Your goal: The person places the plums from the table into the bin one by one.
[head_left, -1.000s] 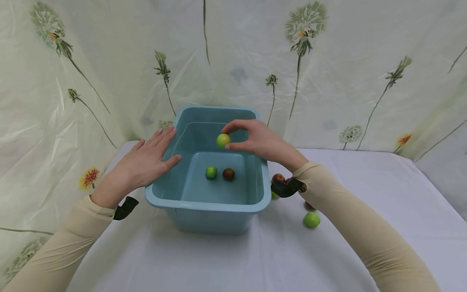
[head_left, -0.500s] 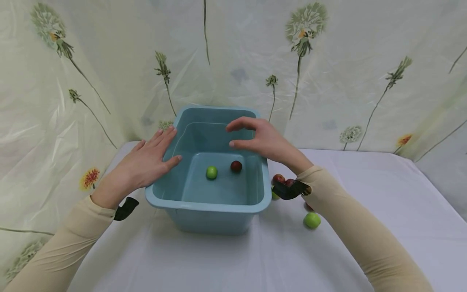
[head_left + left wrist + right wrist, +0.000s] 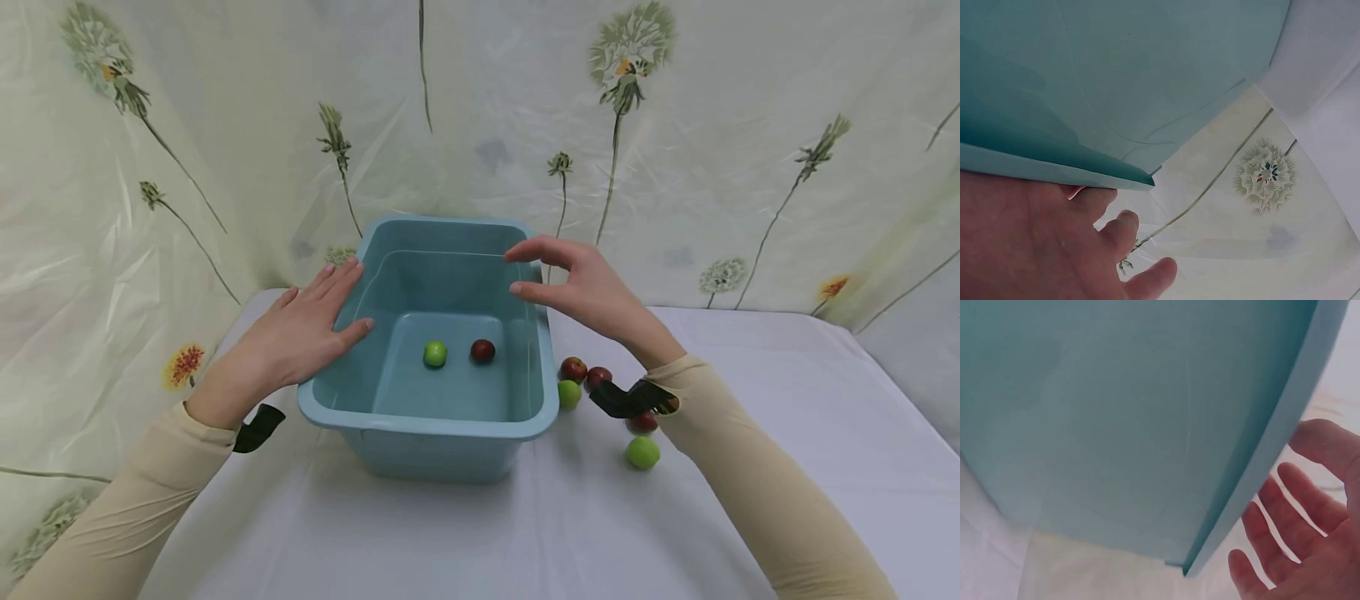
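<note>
A light blue plastic basin (image 3: 427, 427) stands on the white-covered table. On its floor lie a small green apple-like fruit (image 3: 435, 353) and a dark red one (image 3: 482, 351), a little apart. My left hand (image 3: 300, 333) rests on the left rim with its fingers straight and spread; in the left wrist view the fingers lie along the basin's outer edge. Over the right rim hovers my right hand (image 3: 581, 283), holding nothing, with thumb and forefinger apart. The right wrist view shows its loosely bent fingers (image 3: 1266, 525) beyond the rim.
Right of the basin lie several more small fruits: a red one (image 3: 573, 369), another red one (image 3: 598, 378), a green one (image 3: 569, 394), a red one partly behind the wrist strap (image 3: 642, 423) and a green one (image 3: 642, 452). A flowered plastic sheet (image 3: 480, 125) hangs behind.
My right hand has let go of the yellow-green fruit over the basin and moved right. That fruit no longer shows. The red fruit in the basin has shifted slightly; my left hand has stayed put.
</note>
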`<state>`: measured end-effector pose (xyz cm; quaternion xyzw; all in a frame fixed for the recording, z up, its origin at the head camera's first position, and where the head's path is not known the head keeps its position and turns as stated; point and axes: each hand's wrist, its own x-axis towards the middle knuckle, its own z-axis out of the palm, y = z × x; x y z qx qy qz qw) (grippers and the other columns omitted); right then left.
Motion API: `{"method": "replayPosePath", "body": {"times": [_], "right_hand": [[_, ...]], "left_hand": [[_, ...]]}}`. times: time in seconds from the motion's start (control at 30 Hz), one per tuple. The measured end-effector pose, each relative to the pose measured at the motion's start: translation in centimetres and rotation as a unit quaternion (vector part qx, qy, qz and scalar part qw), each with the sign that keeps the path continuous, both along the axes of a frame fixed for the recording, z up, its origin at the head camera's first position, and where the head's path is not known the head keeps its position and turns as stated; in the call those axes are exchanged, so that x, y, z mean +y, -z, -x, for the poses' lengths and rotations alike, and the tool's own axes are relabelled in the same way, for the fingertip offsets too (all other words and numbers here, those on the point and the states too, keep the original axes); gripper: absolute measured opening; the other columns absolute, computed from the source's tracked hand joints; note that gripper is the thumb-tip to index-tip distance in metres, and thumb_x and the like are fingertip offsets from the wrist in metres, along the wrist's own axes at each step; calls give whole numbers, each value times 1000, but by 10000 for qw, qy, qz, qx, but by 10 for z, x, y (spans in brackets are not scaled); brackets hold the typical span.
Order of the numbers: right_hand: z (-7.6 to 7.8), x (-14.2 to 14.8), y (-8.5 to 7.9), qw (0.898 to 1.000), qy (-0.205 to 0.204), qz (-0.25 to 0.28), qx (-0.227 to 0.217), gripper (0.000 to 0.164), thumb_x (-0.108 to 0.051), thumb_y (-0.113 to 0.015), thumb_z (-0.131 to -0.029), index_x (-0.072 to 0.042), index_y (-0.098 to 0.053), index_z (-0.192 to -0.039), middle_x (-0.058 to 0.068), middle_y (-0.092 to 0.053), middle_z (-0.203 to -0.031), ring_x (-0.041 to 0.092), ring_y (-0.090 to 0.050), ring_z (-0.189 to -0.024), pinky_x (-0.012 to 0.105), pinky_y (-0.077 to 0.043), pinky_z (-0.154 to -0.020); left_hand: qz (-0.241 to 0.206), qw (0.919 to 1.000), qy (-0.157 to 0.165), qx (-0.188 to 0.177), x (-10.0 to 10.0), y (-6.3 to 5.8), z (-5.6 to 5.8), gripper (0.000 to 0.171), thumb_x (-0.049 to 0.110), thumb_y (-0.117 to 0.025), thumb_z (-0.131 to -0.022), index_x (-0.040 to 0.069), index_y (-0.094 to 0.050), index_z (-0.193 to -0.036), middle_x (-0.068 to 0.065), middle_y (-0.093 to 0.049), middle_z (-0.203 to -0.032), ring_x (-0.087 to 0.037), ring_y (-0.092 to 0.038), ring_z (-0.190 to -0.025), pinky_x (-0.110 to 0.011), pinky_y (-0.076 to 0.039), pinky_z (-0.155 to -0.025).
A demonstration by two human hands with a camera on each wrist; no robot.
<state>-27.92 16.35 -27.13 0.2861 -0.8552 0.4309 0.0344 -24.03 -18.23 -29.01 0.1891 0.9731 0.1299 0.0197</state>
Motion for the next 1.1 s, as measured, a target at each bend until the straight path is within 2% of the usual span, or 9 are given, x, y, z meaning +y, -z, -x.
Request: {"method": "replayPosePath", "body": {"times": [0.1,0.2,0.47,0.73,1.1], "right_hand": [[7,13,11,9999,93,63,43,38,-21,-73,-91,-15,-64,-127,0,-62,-126,19,-46,-130,54,-34,-107],[6,23,16,9997,220,70,76,38,-27,-74,-90,-18,-65,-126,-2,-62,-126,18,-46,-129,57,-34,-106],[-3,46,28,9982,552,144,-167,38,-29,-73,-91,-19,-65,-127,-1,-61,-127,21,-46,-131,55,-40,-102],[-9,64,42,9963,759,5,-402,39,-29,-73,-91,-17,-64,-127,0,-62,-127,25,-46,-130,59,-37,-103],[-15,89,66,9936,926,-417,-496,40,-32,-71,-92,-16,-62,-129,3,-60,-130,30,-45,-130,62,-34,-104]], "left_hand": [[2,10000,3,-9,0,-1,0,77,49,-41,-103,12,-6,-160,-5,-3,-165,-30,-2,-150,-63,-9,-113],[-6,10000,13,-7,0,-1,0,77,49,-41,-103,12,-6,-160,-5,-3,-165,-30,-2,-150,-63,-9,-113],[-30,10000,16,-42,0,0,-1,76,50,-40,-103,13,-5,-160,-4,-1,-165,-29,0,-150,-62,-8,-114],[-16,10000,19,-11,0,0,-1,77,50,-41,-103,12,-5,-160,-5,-2,-165,-30,-1,-150,-63,-8,-113],[-23,10000,22,-39,1,-1,-1,77,48,-42,-103,12,-5,-160,-5,-2,-165,-29,-1,-150,-63,-8,-113]]}}
